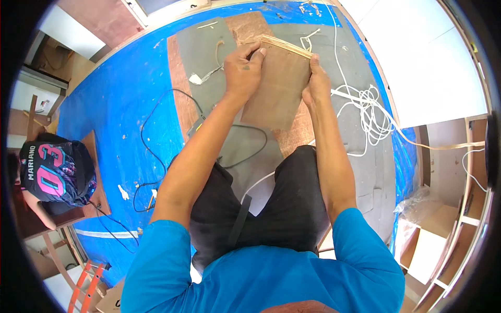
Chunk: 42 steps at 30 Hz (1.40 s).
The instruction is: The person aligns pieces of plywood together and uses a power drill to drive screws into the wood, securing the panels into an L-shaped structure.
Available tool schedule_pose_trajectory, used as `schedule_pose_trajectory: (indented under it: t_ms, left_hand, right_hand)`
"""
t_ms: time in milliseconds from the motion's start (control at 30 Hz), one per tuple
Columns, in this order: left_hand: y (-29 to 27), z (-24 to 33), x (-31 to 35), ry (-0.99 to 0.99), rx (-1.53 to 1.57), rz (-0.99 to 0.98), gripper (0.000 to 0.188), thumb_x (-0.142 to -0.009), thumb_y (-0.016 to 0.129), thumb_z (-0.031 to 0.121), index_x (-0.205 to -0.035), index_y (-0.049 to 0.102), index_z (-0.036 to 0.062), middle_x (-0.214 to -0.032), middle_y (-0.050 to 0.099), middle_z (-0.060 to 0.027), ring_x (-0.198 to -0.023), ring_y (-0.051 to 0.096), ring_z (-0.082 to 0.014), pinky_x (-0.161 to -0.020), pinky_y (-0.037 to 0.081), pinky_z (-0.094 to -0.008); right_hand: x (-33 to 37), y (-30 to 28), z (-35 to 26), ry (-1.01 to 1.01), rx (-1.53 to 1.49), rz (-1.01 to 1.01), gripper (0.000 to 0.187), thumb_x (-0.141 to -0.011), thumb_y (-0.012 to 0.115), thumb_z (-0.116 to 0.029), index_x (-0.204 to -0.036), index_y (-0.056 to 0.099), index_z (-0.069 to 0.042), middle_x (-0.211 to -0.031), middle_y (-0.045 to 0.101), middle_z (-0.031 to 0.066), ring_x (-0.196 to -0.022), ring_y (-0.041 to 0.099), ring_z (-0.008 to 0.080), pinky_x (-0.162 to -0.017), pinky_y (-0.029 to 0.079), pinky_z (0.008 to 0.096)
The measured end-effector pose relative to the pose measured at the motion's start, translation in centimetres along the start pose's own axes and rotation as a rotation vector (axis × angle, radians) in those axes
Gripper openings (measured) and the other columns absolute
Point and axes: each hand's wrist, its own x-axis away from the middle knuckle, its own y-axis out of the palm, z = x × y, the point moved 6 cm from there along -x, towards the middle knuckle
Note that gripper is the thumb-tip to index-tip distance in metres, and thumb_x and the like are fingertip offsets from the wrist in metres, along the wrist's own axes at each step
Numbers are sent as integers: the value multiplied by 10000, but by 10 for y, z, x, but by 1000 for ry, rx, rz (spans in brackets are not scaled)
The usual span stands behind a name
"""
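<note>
Between my two hands is a thin, brown rectangular board (276, 88), held tilted over the work surface. Its far edge (287, 47) is pale and layered, like plywood, with some frayed fibres near the left corner. My left hand (244, 70) grips the far left corner, thumb on the face and fingers curled at the edge. The right side is pinched by my right hand (317, 81), with its thumb close to the far right corner. Part of each hand's fingers is hidden behind the board.
Grey sheets (360, 172) and reddish-brown boards (180, 88) lie over a blue tarp (120, 115). A white cable (368, 117) is coiled at the right; a dark cord (148, 141) loops at the left. Another person (57, 169) sits far left, near an orange ladder (86, 287).
</note>
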Motion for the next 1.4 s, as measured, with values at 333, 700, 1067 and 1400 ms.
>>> schedule_pose_trajectory:
  t_ms: [333,700,1067,1400]
  left_hand:
    - [6,15,6,139,-48,-93,328,-925,739,126,-1203,715,-47,-1022,752,-105,-914,692,-156,-818,542,-293]
    - [12,-6,-5,-284,608,-401,713,-898,737,64,-1509,401,-83,-1326,630,-154,-1133,649,-187,-946,555,-331]
    - [5,-19,-4,-384,556,-308,840,-859,778,127,-1539,334,-87,-1308,657,-148,-1159,649,-205,-988,516,-324]
    - [11,-10,-1,-342,428,-398,686,-880,719,130,-1506,472,-9,-1361,635,-145,-1169,641,-190,-995,506,-316]
  right_hand:
    - [5,-2,-7,23,-20,58,493,-1088,525,-379,-1303,588,60,-1319,635,180,-1210,613,283,-1055,487,436]
    - [15,7,6,269,-174,-87,504,-1131,348,-406,-1403,514,-15,-1406,565,173,-1327,536,328,-1139,443,513]
    - [25,7,10,376,-235,-3,491,-1131,370,-385,-1423,489,-8,-1431,543,182,-1341,524,340,-1141,438,525]
    - [19,-7,8,332,-289,0,576,-1119,393,-415,-1421,440,73,-1441,517,220,-1353,509,362,-1154,421,524]
